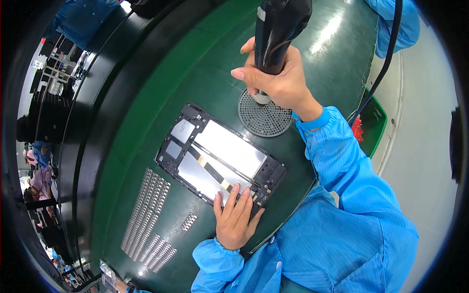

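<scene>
My right hand (281, 80) is wrapped round a black electric screwdriver (278, 41) held upright. Its lower end is over a round grey perforated screw tray (259, 121); whether the bit touches the tray I cannot tell. An opened tablet-like device (229, 146) lies tilted on the green table, its black frame, two silver battery panels and a dark ribbon cable showing. On its near edge rests my left hand (235, 222), fingers stretched out flat over the end of the cable and the lower silver panel.
Strips of small metal parts (146, 212) lie left of the device, with a short strip (189, 221) nearer it. A black cable (388, 63) runs down at the right, past a green bin (375, 127). Another person's hand (119, 285) shows at the lower left, a blue sleeve (398, 27) at the upper right.
</scene>
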A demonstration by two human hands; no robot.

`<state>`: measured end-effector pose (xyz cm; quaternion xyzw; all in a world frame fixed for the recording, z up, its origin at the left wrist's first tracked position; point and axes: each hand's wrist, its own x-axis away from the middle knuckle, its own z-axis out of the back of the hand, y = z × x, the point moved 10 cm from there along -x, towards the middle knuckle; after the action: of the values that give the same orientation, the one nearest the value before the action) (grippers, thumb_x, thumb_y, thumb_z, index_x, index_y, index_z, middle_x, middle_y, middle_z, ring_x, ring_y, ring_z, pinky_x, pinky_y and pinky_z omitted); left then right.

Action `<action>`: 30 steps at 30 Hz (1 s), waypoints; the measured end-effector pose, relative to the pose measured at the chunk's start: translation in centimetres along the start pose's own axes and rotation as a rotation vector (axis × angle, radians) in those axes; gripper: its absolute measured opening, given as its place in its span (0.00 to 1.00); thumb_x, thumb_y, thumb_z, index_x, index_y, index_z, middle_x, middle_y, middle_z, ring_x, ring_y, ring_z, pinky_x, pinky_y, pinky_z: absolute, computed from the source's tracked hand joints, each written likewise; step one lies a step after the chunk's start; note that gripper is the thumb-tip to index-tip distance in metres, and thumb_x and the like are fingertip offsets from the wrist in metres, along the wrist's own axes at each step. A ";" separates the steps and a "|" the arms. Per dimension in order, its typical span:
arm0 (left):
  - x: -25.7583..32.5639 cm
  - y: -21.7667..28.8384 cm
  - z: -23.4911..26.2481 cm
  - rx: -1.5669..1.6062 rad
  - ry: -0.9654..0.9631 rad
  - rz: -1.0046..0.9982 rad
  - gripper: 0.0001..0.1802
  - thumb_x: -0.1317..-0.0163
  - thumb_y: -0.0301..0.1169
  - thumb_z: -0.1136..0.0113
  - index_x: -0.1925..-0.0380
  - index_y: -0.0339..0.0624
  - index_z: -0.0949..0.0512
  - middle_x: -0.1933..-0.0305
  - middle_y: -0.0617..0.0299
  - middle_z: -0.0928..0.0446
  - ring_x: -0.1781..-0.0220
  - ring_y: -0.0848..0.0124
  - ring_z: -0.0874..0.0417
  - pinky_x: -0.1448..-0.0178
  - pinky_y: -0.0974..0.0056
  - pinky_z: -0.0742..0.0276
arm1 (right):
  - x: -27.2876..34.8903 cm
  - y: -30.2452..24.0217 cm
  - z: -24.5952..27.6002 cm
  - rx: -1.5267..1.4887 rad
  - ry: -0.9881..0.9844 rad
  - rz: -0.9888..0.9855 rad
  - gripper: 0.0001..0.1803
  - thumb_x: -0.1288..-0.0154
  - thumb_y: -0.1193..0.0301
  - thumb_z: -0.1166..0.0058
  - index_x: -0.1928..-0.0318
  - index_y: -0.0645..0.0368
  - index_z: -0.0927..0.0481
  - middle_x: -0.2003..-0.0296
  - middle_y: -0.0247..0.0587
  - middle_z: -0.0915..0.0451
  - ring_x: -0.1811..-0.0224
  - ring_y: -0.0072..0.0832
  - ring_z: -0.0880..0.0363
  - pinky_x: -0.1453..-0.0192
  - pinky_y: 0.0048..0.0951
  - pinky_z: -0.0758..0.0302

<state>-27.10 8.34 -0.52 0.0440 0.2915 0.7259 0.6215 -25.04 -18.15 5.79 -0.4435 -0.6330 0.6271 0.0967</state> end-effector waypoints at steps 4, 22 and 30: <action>0.0 -0.3 0.4 0.028 -0.008 -0.015 0.24 0.65 0.25 0.27 0.62 0.32 0.22 0.50 0.51 0.22 0.39 0.53 0.27 0.34 0.42 0.47 | 0.1 -0.1 -0.6 0.066 -0.030 0.004 0.18 0.47 0.81 0.37 0.58 0.66 0.29 0.82 0.33 0.25 0.83 0.18 0.27 0.79 0.19 0.30; 0.3 -0.1 0.2 0.014 0.071 0.048 0.25 0.65 0.26 0.25 0.62 0.31 0.22 0.51 0.51 0.22 0.40 0.54 0.26 0.35 0.46 0.43 | 0.2 0.8 -0.9 0.029 -0.037 -0.022 0.18 0.52 0.78 0.33 0.62 0.63 0.28 0.81 0.32 0.25 0.84 0.16 0.27 0.81 0.19 0.33; -0.9 -0.6 0.1 -0.007 0.120 0.025 0.25 0.62 0.29 0.26 0.61 0.32 0.22 0.50 0.52 0.22 0.40 0.55 0.26 0.34 0.48 0.43 | 0.6 -1.6 -0.8 0.040 0.008 0.077 0.19 0.49 0.83 0.37 0.57 0.66 0.29 0.81 0.34 0.24 0.83 0.17 0.26 0.79 0.20 0.31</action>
<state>-26.28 7.62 -0.44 0.0018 0.3251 0.7360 0.5937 -25.52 -16.85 7.10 -0.4680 -0.6023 0.6413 0.0836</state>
